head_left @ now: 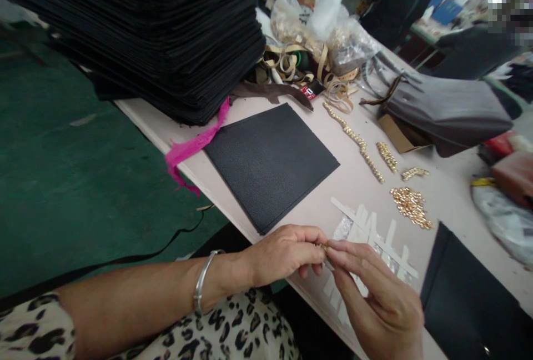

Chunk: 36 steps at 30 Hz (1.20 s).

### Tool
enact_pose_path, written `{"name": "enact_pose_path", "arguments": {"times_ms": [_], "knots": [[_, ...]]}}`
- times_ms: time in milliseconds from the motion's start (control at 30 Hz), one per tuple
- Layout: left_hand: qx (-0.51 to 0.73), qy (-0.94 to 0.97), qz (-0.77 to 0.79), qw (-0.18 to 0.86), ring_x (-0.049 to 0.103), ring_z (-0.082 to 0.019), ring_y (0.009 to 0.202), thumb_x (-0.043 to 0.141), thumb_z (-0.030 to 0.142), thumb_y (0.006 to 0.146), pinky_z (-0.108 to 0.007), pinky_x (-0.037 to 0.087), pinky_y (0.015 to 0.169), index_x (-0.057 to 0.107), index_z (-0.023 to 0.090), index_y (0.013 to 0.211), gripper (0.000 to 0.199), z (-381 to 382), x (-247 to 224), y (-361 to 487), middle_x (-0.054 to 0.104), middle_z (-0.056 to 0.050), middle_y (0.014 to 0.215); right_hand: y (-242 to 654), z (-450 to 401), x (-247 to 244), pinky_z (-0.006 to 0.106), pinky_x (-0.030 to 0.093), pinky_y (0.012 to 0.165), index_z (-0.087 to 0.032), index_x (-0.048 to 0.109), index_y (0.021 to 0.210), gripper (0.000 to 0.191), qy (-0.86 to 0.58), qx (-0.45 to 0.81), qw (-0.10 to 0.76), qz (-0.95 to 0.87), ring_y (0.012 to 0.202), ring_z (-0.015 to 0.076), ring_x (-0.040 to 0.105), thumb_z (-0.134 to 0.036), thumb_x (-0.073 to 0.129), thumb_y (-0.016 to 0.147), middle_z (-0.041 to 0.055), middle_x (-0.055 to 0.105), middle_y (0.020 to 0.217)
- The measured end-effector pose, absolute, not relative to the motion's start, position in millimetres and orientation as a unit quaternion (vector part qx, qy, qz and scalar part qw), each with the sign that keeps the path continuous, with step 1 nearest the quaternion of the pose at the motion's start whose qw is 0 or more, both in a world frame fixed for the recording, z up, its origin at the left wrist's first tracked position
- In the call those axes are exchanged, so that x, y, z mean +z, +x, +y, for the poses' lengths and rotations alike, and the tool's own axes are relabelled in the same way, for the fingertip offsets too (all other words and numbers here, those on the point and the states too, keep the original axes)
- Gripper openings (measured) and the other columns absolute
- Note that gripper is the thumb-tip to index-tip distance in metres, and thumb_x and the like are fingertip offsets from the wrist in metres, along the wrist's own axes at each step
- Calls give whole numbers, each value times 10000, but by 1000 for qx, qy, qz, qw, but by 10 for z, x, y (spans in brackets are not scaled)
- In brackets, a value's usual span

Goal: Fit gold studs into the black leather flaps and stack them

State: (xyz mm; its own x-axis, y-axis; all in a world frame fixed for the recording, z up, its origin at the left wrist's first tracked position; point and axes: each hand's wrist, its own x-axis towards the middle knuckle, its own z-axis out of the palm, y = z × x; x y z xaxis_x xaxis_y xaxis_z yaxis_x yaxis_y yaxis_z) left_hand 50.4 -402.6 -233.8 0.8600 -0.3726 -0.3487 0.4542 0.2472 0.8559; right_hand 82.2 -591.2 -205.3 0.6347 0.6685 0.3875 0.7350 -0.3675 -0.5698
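Observation:
My left hand [289,254], with a silver bangle at its wrist, meets my right hand [375,288] over the table's near edge. The fingertips of both are closed together on a small gold metal piece [323,246], mostly hidden by the fingers. Just beyond lie white strips [366,226] on clear plastic. Similar-looking small gold pieces form a loose pile [410,207] farther right. A long gold row [353,136] and two short rows, one upright [386,157] and one slanted [415,173], lie behind it. A flat black leather panel [272,163] rests left of them.
A tall stack of black panels [166,32] stands at the back left, with a pink strip [195,146] by it. Another black panel [474,293] lies at right. Straps, plastic bags [316,10] and a grey-brown bag [445,104] crowd the far side. A person's dark clothing shows beyond.

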Motion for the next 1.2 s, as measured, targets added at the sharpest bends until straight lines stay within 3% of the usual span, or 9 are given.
{"name": "enact_pose_path", "arguments": {"times_ms": [200, 400, 600, 833, 933, 1100, 1200], "knots": [[-271, 554, 48, 786, 521, -120, 611, 552, 251, 681, -236, 395, 581, 625, 182, 794, 151, -4017, -2314, 542, 617, 31, 693, 880, -5839, -1975, 316, 610, 839, -156, 666, 1173, 349, -809, -75, 301, -499, 997, 199, 687, -8, 577, 869, 103, 726, 1084], [-273, 593, 60, 755, 498, -128, 633, 581, 262, 670, -242, 391, 589, 621, 196, 751, 111, -3859, -2276, 459, 590, 47, 661, 965, -5691, -1923, 217, 629, 764, -147, 682, 1089, 232, -789, -55, 277, -546, 889, 179, 734, -78, 551, 911, 109, 722, 969], [-257, 613, 42, 746, 420, -109, 659, 643, 221, 673, -213, 308, 561, 616, 191, 699, 48, -3624, -2242, 283, 470, 69, 633, 1122, -5491, -1868, 186, 612, 699, -220, 654, 1050, 183, -731, 138, 337, -576, 826, 148, 721, -121, 626, 898, 49, 689, 929], [-284, 585, 45, 758, 405, -106, 627, 657, 197, 617, -217, 300, 546, 587, 193, 651, 77, -3384, -2301, 232, 454, 73, 604, 1218, -5136, -1737, 215, 577, 674, -222, 674, 932, 174, -712, 300, 296, -562, 784, 125, 681, -69, 625, 867, 17, 659, 900], [-291, 551, 49, 780, 418, -105, 599, 658, 226, 600, -231, 313, 543, 584, 193, 665, 104, -3331, -2338, 242, 482, 70, 602, 1222, -5054, -1711, 226, 566, 682, -236, 677, 926, 134, -719, 312, 287, -551, 816, 131, 670, -115, 626, 896, 15, 656, 921], [-269, 547, 74, 789, 435, -109, 561, 619, 235, 610, -236, 340, 519, 578, 204, 680, 87, -3278, -2325, 284, 472, 72, 571, 1216, -5031, -1741, 243, 569, 701, -249, 655, 1122, 229, -735, 272, 285, -552, 866, 149, 661, -140, 572, 938, 40, 639, 993], [-270, 546, 80, 789, 433, -110, 562, 628, 232, 599, -240, 336, 514, 566, 201, 653, 88, -3278, -2307, 298, 480, 69, 566, 1212, -5031, -1737, 243, 564, 690, -234, 663, 1067, 201, -739, 270, 282, -549, 851, 146, 659, -122, 562, 935, 42, 636, 982]]}}
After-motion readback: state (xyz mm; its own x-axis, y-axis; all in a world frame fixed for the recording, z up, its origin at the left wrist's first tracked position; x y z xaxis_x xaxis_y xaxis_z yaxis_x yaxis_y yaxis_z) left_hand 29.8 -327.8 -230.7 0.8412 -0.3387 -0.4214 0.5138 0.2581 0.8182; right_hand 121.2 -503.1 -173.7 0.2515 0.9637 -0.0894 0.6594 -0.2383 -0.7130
